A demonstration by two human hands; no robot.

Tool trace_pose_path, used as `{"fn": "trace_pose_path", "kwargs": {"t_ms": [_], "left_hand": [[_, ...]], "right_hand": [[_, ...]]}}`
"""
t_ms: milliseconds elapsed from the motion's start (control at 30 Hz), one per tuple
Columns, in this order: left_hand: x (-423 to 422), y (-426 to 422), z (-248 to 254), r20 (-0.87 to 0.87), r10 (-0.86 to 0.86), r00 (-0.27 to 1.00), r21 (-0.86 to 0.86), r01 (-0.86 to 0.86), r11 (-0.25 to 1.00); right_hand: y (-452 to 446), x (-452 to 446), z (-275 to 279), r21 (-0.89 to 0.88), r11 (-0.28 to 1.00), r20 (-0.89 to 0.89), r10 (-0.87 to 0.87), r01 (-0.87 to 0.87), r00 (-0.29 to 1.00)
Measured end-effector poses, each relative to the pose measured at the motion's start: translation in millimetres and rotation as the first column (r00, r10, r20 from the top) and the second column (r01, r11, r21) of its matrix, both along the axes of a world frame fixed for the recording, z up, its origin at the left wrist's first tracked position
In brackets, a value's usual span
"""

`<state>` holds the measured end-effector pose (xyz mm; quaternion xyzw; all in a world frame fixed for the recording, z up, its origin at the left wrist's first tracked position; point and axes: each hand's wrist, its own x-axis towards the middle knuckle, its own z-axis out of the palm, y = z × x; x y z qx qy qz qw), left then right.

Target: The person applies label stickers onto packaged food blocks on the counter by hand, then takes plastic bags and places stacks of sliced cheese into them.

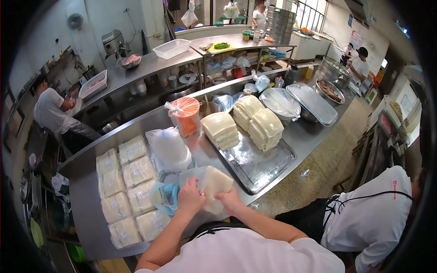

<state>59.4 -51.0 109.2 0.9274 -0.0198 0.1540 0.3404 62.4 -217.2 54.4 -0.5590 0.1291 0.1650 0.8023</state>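
My left hand grips the side of a clear plastic bag near the table's front edge. A stack of pale square dough wrappers sits partly inside that bag, and my right hand pinches its near right corner. Beside my left hand lies a light-blue strip-like item. Farther left, several sealed packs of wrappers are laid out in two columns. Beyond my hands, more stacks of wrappers rest on and beside a metal tray.
A pile of white plastic bags and an orange-filled tub stand behind my left hand. Covered bowls and a lidded container are at the far right. A co-worker in white is close on my right; another works at left.
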Motion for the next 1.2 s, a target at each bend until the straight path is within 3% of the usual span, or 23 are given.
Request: {"fn": "trace_pose_path", "kwargs": {"t_ms": [67,200,267,333,400,433,533,567,667,700,800,900,1000,1067,1167,1200], "left_hand": [[13,-15,8,-0.064,-0.016,0.998,-0.042,0.014,0.999],[55,-32,14,0.013,-0.111,0.994,-0.036,0.111,0.993],[67,-43,25,0.074,-0.124,0.990,-0.022,0.126,0.992],[66,-56,23,0.072,-0.256,0.964,0.059,0.252,0.966],[59,-73,23,0.074,-0.327,0.942,0.064,0.322,0.944],[49,-82,27,0.080,-0.332,0.940,0.026,0.331,0.943],[23,-87,15,0.044,-0.219,0.975,-0.009,0.220,0.976],[13,-86,9,0.022,-0.158,0.987,-0.007,0.158,0.987],[-14,-70,-9,-0.067,-0.033,0.997,0.075,0.038,0.996],[-21,-67,-16,-0.077,-0.029,0.997,0.077,0.035,0.996],[-29,-62,-33,-0.080,-0.012,0.997,0.083,0.018,0.996],[-32,-60,-35,-0.045,0.007,0.999,0.063,-0.004,0.998],[-40,-52,-45,-0.040,0.028,0.999,0.019,-0.027,0.999],[-47,-45,-66,-0.066,0.053,0.996,0.023,-0.051,0.998],[-53,-49,-58,-0.172,0.024,0.985,-0.037,-0.031,0.999],[-55,-52,-53,-0.182,0.004,0.983,-0.057,-0.015,0.998]], "right_hand": [[-7,1,-3,0.007,0.999,0.050,0.049,-0.049,0.998],[-26,2,32,-0.351,0.914,0.143,0.266,-0.202,0.953],[-29,8,5,-0.307,0.907,0.171,0.349,-0.287,0.921],[-28,13,2,-0.266,0.902,0.147,0.385,-0.339,0.911],[-28,21,8,0.156,0.965,-0.015,0.216,-0.211,0.976],[-30,24,11,0.349,0.931,-0.123,0.155,-0.104,0.980],[-41,30,12,0.241,0.970,-0.210,0.046,0.006,0.977],[-50,35,-10,0.288,0.957,-0.170,0.099,-0.047,0.980],[-64,42,-14,0.452,0.892,-0.212,0.085,0.021,0.973],[-65,44,-6,0.455,0.888,-0.291,0.084,0.060,0.953],[-60,47,-18,0.486,0.873,-0.270,0.120,0.028,0.955],[-46,51,-33,0.367,0.927,-0.364,0.071,0.073,0.929],[-31,55,-56,0.365,0.924,-0.386,0.040,0.113,0.922],[-27,50,-53,0.525,0.843,-0.347,0.086,0.118,0.934],[-15,42,-77,0.394,0.906,-0.352,-0.004,0.152,0.936],[-16,42,-94,0.442,0.887,-0.349,0.035,0.132,0.936]]}}
